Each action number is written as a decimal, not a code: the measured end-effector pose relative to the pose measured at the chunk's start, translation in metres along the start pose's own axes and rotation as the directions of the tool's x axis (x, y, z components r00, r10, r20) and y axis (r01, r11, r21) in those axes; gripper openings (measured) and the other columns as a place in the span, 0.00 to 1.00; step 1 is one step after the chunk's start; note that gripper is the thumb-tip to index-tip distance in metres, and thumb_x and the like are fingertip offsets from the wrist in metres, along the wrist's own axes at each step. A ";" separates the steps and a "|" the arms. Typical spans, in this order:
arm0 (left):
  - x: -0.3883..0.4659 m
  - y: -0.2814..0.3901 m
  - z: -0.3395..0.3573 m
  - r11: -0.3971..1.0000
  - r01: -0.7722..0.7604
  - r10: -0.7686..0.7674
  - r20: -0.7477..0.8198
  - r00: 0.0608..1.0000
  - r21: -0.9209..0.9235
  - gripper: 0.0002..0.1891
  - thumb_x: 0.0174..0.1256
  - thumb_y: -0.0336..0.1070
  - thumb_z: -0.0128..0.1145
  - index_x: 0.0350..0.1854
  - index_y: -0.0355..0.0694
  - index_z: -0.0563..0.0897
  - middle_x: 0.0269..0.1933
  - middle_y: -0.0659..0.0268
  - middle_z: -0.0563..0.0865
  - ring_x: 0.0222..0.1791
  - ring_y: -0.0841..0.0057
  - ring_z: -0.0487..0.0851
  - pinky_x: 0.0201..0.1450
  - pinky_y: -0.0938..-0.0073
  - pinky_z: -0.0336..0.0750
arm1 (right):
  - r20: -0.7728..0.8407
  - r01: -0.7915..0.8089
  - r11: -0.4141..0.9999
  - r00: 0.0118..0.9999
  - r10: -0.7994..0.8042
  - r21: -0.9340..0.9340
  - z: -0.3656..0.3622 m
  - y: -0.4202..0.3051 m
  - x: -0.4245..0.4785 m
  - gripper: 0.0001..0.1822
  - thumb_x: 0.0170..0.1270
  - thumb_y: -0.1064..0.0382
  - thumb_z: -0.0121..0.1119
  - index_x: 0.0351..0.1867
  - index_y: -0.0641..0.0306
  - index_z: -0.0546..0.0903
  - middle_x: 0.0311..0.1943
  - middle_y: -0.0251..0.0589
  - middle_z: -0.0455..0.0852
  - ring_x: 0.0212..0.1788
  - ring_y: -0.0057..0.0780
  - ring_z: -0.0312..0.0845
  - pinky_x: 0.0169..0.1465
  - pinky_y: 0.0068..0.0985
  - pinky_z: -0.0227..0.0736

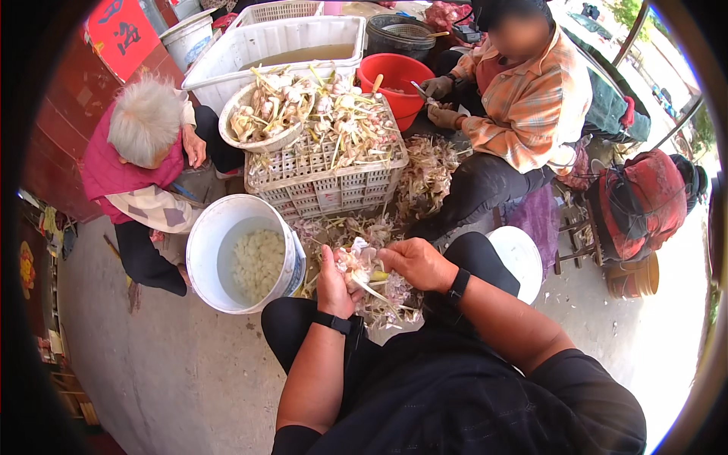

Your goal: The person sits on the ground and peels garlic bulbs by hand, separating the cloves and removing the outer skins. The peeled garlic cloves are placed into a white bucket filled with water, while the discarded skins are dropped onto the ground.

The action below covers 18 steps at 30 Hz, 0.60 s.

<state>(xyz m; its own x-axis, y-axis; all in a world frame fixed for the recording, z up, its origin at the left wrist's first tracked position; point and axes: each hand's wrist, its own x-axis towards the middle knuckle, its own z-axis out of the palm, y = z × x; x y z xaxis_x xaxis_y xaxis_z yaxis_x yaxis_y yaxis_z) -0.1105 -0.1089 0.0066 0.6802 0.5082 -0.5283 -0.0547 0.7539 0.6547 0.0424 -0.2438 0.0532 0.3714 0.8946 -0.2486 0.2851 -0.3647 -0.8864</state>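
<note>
My left hand [334, 291] holds a garlic bulb [354, 263] above my lap, with its papery skin partly loose and a pale stalk [372, 291] hanging down. My right hand [418, 264] is curled beside the bulb, thumb and forefinger pinched at the skin's edge; its fingertips are partly hidden. Under both hands lies a heap of garlic skins and stalks [392, 304]. Left of my left hand stands a white bucket [199, 256] with peeled garlic cloves [259, 264] in water.
An upturned plastic crate [324, 196] bears unpeeled garlic [355, 128] and a filled basket [267, 145]. Behind stand a white tub [273, 42] and a red basin [392, 65]. One person [136, 148] sits left; another [523, 102], right, holds a knife [420, 90]. A white lid [517, 261] lies near my knee.
</note>
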 end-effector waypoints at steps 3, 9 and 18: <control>0.003 -0.001 -0.005 0.997 0.012 -0.014 0.024 1.000 0.081 0.32 0.80 0.72 0.35 0.51 0.46 0.78 0.37 0.69 0.88 0.23 0.82 0.82 0.13 0.80 0.61 | 0.288 0.278 0.948 0.930 -0.226 -0.154 0.009 0.021 -0.009 0.19 0.79 0.51 0.55 0.45 0.68 0.86 0.35 0.45 0.89 0.33 0.36 0.82 0.40 0.37 0.77; 0.002 -0.011 -0.001 0.994 -0.019 0.007 0.106 0.994 0.111 0.28 0.82 0.63 0.32 0.50 0.44 0.79 0.34 0.68 0.86 0.20 0.81 0.77 0.15 0.80 0.63 | 0.474 -0.302 0.722 0.879 -0.042 0.623 0.003 -0.020 -0.014 0.26 0.81 0.53 0.55 0.76 0.52 0.72 0.24 0.23 0.70 0.22 0.12 0.59 0.25 0.17 0.53; 0.002 -0.005 -0.011 0.981 0.194 -0.192 0.123 0.974 -0.007 0.21 0.69 0.54 0.43 0.43 0.45 0.83 0.29 0.69 0.85 0.21 0.76 0.78 0.17 0.75 0.62 | 0.200 0.152 0.967 0.960 -0.193 0.206 0.012 -0.018 0.002 0.25 0.76 0.59 0.57 0.73 0.54 0.74 0.24 0.38 0.81 0.25 0.26 0.76 0.34 0.28 0.72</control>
<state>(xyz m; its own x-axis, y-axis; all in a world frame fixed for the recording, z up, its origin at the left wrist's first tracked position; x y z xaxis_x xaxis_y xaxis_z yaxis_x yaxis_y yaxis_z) -0.1164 -0.1068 -0.0034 0.7624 0.2989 -0.5739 0.0737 0.8410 0.5359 0.0274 -0.2328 0.0639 0.1247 0.9814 -0.1458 0.1503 -0.1639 -0.9750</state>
